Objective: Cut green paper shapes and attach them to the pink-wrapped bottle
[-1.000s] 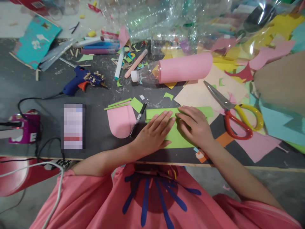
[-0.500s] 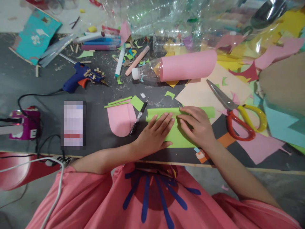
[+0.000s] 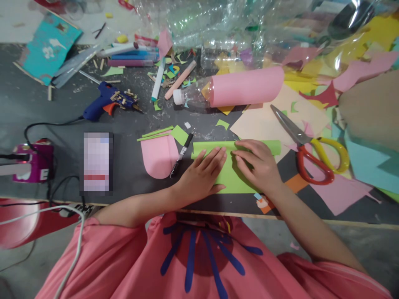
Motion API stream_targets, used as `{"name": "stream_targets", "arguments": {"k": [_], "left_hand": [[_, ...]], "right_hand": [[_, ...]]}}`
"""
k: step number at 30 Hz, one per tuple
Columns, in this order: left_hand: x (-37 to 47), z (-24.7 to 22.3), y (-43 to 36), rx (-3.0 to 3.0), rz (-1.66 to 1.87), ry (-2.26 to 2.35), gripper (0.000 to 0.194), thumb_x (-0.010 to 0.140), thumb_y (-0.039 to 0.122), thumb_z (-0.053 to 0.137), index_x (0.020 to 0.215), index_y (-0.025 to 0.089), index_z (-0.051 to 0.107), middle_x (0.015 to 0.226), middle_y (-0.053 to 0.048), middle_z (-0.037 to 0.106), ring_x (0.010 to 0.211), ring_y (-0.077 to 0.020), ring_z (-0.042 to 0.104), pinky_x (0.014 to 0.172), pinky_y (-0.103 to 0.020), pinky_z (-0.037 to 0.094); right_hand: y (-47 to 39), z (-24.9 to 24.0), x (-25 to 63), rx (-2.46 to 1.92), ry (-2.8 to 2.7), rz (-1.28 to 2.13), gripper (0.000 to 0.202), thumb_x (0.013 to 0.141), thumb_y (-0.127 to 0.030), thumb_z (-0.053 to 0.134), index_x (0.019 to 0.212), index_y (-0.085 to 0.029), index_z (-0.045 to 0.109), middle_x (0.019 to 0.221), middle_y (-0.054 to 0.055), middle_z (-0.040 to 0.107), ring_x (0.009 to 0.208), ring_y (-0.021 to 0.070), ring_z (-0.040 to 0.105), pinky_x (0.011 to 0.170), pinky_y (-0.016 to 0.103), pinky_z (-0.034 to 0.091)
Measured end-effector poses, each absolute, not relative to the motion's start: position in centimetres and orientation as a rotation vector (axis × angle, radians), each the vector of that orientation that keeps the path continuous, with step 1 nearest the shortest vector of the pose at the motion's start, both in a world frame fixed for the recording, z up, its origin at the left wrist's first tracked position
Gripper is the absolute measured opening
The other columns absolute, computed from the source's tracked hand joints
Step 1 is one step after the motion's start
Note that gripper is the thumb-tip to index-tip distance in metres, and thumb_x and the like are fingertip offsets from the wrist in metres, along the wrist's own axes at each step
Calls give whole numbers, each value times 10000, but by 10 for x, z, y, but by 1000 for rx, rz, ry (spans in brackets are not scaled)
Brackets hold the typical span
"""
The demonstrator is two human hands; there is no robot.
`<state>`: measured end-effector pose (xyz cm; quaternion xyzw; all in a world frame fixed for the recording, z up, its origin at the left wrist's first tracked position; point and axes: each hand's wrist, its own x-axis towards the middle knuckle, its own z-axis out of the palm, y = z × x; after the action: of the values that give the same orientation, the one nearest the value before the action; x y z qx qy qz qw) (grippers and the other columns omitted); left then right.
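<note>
A sheet of light green paper lies near the table's front edge, its far edge turned over into a narrow fold or roll. My left hand rests flat on the sheet's left part, fingers stretched out together. To its right, my right hand has bent fingers closed at the folded edge; its index fingertip and thumb touch the paper. Left of the sheet are a black pen and a pink paper piece with rounded bottom and thin green strips along its top.
Scissors with red and yellow handles lie at right. Behind the green sheet is a plastic bottle wrapped in pink paper. A blue glue gun, a phone and markers are at left. Paper scraps and clear bottles cover the back.
</note>
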<state>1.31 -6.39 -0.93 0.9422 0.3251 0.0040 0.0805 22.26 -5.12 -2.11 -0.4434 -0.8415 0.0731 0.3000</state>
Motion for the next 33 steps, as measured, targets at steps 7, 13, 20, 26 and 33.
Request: {"name": "stream_targets", "arguments": {"k": [7, 13, 20, 26, 33], "left_hand": [[13, -11, -64, 2815, -2, 964, 725, 941, 516, 377, 1438, -7, 310, 1518, -198, 362, 1422, -295, 317, 1147, -444, 274], [13, -11, -64, 2809, -1, 974, 715, 941, 508, 383, 1438, -2, 315, 1518, -196, 363, 1418, -297, 324, 1152, -440, 262], [13, -10, -63, 2811, -31, 970, 714, 943, 507, 380, 1438, -3, 316, 1514, -196, 369, 1421, -296, 321, 1147, -439, 275], [13, -8, -61, 2807, -52, 974, 696, 946, 487, 391, 1436, -3, 324, 1514, -181, 377, 1410, -287, 337, 1142, -429, 285], [13, -4, -57, 2774, -82, 957, 696, 939, 486, 406, 1436, 7, 322, 1492, -189, 405, 1397, -276, 354, 1133, -429, 298]], "right_hand": [[-53, -22, 222, -1190, -2234, 194, 161, 839, -92, 566, 955, -187, 623, 1013, 122, 691, 989, 259, 650, 848, 439, 541], [-53, -22, 222, -1192, -2238, 192, 163, 842, -94, 561, 957, -187, 629, 1017, 120, 693, 996, 254, 647, 856, 435, 535], [-52, -22, 222, -1183, -2251, 166, 152, 835, -86, 575, 947, -180, 618, 1008, 126, 693, 982, 254, 650, 842, 426, 542], [-53, -20, 220, -1189, -2256, 145, 182, 844, -99, 566, 1002, -182, 606, 1004, 121, 705, 974, 247, 653, 838, 412, 531], [-57, -21, 215, -1192, -2329, 157, 193, 878, -113, 491, 1012, -195, 603, 1063, 99, 732, 941, 223, 654, 821, 374, 489]]}}
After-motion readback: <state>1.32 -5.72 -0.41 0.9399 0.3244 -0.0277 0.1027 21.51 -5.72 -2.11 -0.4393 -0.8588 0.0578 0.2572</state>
